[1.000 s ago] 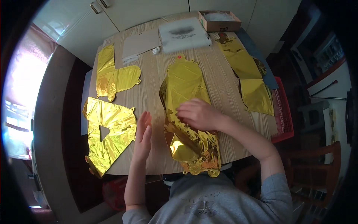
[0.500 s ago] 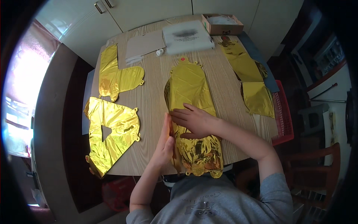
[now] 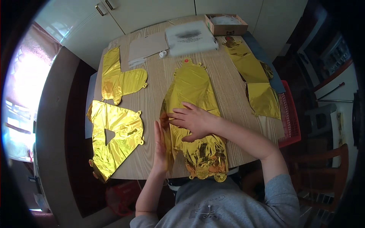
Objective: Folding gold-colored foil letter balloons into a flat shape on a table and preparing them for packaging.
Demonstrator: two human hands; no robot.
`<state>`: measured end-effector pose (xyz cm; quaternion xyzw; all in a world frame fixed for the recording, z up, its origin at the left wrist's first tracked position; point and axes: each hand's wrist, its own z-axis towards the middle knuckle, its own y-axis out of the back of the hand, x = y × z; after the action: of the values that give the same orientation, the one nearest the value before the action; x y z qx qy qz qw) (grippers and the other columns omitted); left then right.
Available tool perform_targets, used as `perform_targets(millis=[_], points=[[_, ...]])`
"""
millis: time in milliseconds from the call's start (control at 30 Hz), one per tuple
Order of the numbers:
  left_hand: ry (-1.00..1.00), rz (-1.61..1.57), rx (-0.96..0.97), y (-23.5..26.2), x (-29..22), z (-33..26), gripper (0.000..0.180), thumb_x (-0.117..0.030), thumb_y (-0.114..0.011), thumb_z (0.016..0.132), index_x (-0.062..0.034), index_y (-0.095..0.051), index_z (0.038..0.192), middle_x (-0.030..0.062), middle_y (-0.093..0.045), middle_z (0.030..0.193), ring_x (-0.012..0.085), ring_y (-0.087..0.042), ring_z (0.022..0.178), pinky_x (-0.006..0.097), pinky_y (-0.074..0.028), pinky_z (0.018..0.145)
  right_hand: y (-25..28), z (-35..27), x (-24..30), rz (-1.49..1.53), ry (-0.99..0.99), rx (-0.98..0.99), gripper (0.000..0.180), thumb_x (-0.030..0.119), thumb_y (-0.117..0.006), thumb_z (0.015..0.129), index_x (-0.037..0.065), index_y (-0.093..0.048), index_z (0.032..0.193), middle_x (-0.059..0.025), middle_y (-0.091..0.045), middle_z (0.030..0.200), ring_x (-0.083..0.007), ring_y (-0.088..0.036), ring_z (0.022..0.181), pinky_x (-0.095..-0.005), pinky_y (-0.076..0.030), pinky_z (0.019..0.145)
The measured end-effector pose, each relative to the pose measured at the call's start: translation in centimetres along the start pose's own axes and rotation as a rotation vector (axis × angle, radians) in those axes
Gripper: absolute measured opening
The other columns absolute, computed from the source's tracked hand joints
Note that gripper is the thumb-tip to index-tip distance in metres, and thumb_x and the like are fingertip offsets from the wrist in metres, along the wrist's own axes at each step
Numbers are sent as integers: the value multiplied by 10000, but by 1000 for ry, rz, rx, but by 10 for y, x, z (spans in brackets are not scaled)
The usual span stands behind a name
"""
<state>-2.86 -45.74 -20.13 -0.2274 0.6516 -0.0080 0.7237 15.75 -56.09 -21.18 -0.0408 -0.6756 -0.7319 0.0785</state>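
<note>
A long, flat gold foil balloon (image 3: 190,87) lies lengthwise on the wooden table in front of me, its near end crumpled at the table edge. My right hand (image 3: 194,121) rests across its middle, palm down with fingers spread. Along the balloon's left edge stands my left hand (image 3: 160,146), held on its side with the fingers stretched out. Between the two, the foil's left flap rises partly off the table. Neither hand grips anything.
At left lie an L-shaped gold foil piece (image 3: 121,78) and another with a hole (image 3: 125,127). A folded gold foil piece (image 3: 251,78) is at right. Farther back are a grey card (image 3: 148,45), a printed plastic bag (image 3: 190,40), a small white roll (image 3: 163,54) and a cardboard box (image 3: 227,28).
My left hand has shifted left, and the balloon's left flap has spread outward with it. My right hand has moved slightly left, its fingers now wider apart.
</note>
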Motion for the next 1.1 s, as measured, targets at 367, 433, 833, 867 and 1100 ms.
perform_targets(millis=[367, 433, 833, 867, 1100], points=[[-68, 466, 127, -12, 4, -15, 952, -643, -332, 947, -13, 72, 1536, 193, -38, 1600, 282, -101, 1470, 416, -120, 1178, 6, -12, -6, 153, -85, -267, 587, 391, -739, 732, 61, -589, 1195, -91, -558, 1287, -231, -474, 1234, -458, -316, 1067], [-65, 481, 151, -8, 4, -14, 929, -602, -333, 967, 17, 70, 1530, 201, -69, 1592, 275, -140, 1458, 397, -137, 1173, 14, -24, -2, 295, -220, -255, 564, 382, -743, 747, 51, -571, 1170, -95, -628, 1110, -236, -553, 1093, -436, -395, 970], [-144, 620, 114, -6, -14, 2, 756, -293, -485, 986, 14, -73, 1541, 222, -120, 1600, 306, -97, 1497, 406, -150, 1184, 25, -72, 52, 612, -481, -286, 403, 109, -632, 833, 47, -435, 1179, -128, -619, 790, -326, -640, 741, -447, -482, 667], [-114, 676, 111, 1, -17, 4, 732, -266, -496, 980, 15, -111, 1535, 221, -140, 1597, 317, -97, 1497, 411, -151, 1184, 18, -78, 47, 580, -477, -300, 400, 94, -608, 832, 56, -426, 1187, -132, -622, 797, -338, -640, 739, -466, -475, 667], [-114, 1257, 240, 29, -16, 56, 635, -302, -525, 972, -50, -292, 1505, 212, -274, 1555, 407, -175, 1463, 533, -170, 1175, 3, -100, 36, 328, -341, -448, 184, 106, -604, 788, 108, -589, 972, -49, -571, 678, -256, -595, 707, -377, -420, 723]])
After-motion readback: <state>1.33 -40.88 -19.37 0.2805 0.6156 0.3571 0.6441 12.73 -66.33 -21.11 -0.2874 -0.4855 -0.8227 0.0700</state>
